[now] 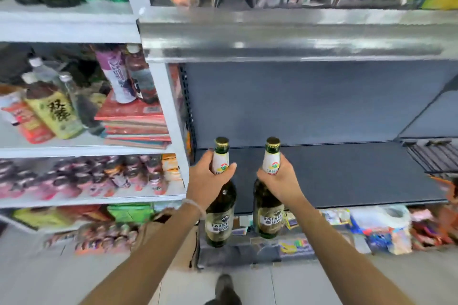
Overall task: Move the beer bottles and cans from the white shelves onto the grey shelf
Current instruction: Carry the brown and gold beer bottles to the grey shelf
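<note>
I hold two green beer bottles upright by their necks in front of the grey shelf (334, 176). My left hand (208, 181) grips the neck of the left bottle (219, 218), and my right hand (278, 182) grips the neck of the right bottle (269, 215). Both bottles hang in the air at the shelf's front edge, their bases below the shelf board. The grey shelf board behind them is bare. The white shelves (86, 150) stand to the left, with cans (81, 176) packed on a lower level.
A metal shelf edge (272, 39) juts out above the grey shelf, with packaged goods on top. To the right a second grey board (431, 129) sits higher. Packets (371, 228) crowd the level under the grey shelf. Bottles and stacked boxes (133, 126) fill the white shelves.
</note>
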